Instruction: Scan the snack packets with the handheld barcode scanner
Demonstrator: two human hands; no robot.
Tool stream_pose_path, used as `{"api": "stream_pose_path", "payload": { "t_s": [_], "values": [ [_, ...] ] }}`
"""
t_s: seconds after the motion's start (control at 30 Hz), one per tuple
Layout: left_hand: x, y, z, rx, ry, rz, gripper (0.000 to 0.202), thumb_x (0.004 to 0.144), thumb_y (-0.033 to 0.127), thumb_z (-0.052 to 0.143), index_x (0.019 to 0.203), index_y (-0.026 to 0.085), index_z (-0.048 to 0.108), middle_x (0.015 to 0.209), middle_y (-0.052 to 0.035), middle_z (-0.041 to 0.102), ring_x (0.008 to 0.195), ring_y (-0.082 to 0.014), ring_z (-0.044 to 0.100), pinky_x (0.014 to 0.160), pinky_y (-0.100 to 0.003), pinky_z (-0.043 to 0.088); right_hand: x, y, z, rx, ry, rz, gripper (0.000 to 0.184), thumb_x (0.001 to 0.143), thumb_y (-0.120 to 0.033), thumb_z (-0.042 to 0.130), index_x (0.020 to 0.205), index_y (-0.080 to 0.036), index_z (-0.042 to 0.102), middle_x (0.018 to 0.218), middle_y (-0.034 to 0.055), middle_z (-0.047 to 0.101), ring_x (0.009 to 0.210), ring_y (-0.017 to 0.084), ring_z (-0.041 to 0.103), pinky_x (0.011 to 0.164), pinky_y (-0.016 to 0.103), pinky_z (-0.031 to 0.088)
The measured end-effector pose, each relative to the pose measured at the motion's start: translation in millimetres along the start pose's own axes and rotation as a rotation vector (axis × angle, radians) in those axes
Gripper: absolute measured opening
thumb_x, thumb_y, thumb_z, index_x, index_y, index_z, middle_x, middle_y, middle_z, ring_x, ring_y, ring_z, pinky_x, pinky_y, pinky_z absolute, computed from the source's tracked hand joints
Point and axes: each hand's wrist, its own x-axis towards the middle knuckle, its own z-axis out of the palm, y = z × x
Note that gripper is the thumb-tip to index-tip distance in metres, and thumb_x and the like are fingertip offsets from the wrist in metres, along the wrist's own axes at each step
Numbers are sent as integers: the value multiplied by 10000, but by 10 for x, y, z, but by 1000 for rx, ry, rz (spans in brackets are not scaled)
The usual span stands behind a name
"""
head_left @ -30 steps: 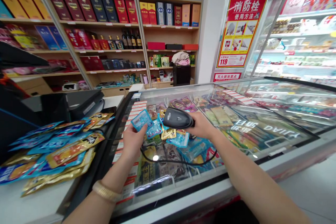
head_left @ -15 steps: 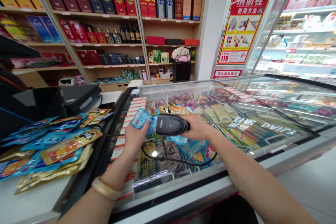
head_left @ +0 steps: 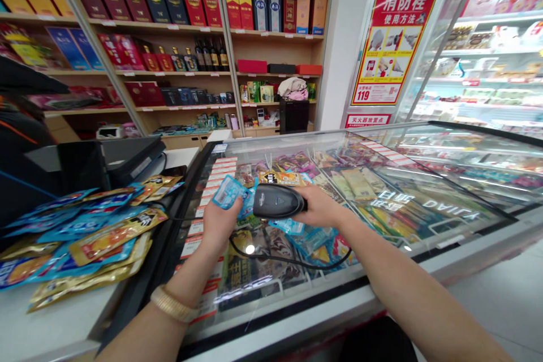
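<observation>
"What's at the far left?"

"A heap of blue and gold packets (head_left: 106,232) on the white desk (head_left: 29,322), overlapping, probably piled there to be within the left hand's reach."

"And that left hand (head_left: 220,223)?"

"Its grip is pinching a blue packet (head_left: 228,191) above the glass-topped freezer (head_left: 318,317). The thumb sits low on it, I'd guess so the pale printed patch is left bare."

"Right of that?"

"A black scanner (head_left: 278,202), nose toward the packet. The right hand (head_left: 320,206) has its grip wrapped round the handle, likely to aim the nose left; the fingers underneath are mostly hidden."

"Why's the cable (head_left: 288,261) looped?"

"It droops slack over the glass, which seems to give the scanner room to swing."
</observation>
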Motion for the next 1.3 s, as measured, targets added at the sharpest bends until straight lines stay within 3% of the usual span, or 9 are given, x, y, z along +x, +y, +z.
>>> {"api": "stream_pose_path", "payload": {
  "t_s": [0.17, 0.33, 0.47, 0.57, 0.73, 0.9, 1.1, 1.2, 1.3],
  "values": [
    [11, -35, -8, 15, 0, 13, 273, 624, 334, 717, 829, 158, 678, 743, -58, 715, 676, -211, 651, 646, -308, 520, -14, 78, -48, -16, 79, 20, 249, 684, -203, 655, 932, -198, 679, 870, 19, 720, 794, 186, 655, 732, 245, 467],
    [37, -19, -53, 1, -34, 52, 316, 627, 327, 730, 893, 162, 684, 861, -84, 738, 768, -226, 683, 716, -324, 536, -40, 235, -177, -98, 306, 109, 237, 697, -250, 631, 920, -191, 684, 812, 26, 714, 735, 195, 645, 686, 262, 466],
    [94, -30, -75, 22, -83, -32, 471, 610, 284, 766, 1051, 155, 666, 857, -111, 737, 727, -232, 689, 649, -320, 540, -64, 345, -252, -186, 471, 198, 216, 707, -296, 609, 868, -172, 683, 753, 46, 701, 682, 198, 631, 643, 267, 460],
    [139, -93, -63, 9, -79, -59, 532, 574, 243, 797, 1078, 151, 656, 943, -142, 734, 815, -249, 701, 723, -337, 552, -83, 434, -264, -228, 534, 262, 250, 716, -337, 603, 889, -172, 676, 757, 59, 703, 691, 210, 634, 647, 277, 465],
    [158, -219, -49, 162, -186, 176, 411, 722, 287, 663, 1121, 194, 636, 1192, -119, 672, 1102, -261, 629, 982, -412, 476, -101, 575, -236, -243, 569, 293, 282, 710, -372, 596, 892, -170, 671, 794, 81, 712, 734, 238, 654, 678, 302, 481],
    [153, -204, -145, 349, -70, 452, 413, 765, 321, 599, 1146, 164, 628, 1239, -151, 604, 1205, -281, 544, 1063, -454, 405, -122, 600, -208, -275, 547, 292, 272, 720, -369, 575, 890, -175, 663, 778, 77, 707, 711, 232, 651, 670, 297, 475],
    [187, 103, -526, 407, 128, 583, 386, 817, 368, 547, 1151, 186, 616, 1218, -127, 569, 1180, -249, 530, 1065, -424, 396, -144, 592, -203, -314, 514, 290, 366, 732, -397, 565, 1007, -175, 662, 783, 78, 706, 690, 233, 652, 657, 300, 471],
    [275, 233, -889, 499, 134, 643, 388, 814, 378, 545, 1152, 198, 606, 1206, -113, 579, 1174, -250, 529, 1058, -418, 395, -153, 622, -207, -346, 509, 303, 319, 728, -394, 559, 940, -183, 670, 768, 77, 707, 698, 236, 656, 648, 293, 466],
    [459, 271, -1388, 649, 171, 672, 416, 811, 387, 533, 1167, 184, 599, 1235, -125, 569, 1189, -258, 519, 1060, -409, 385, -163, 665, -207, -367, 515, 314, 275, 728, -383, 557, 890, -193, 673, 769, 76, 712, 730, 243, 666, 646, 288, 464]
  ]
}}
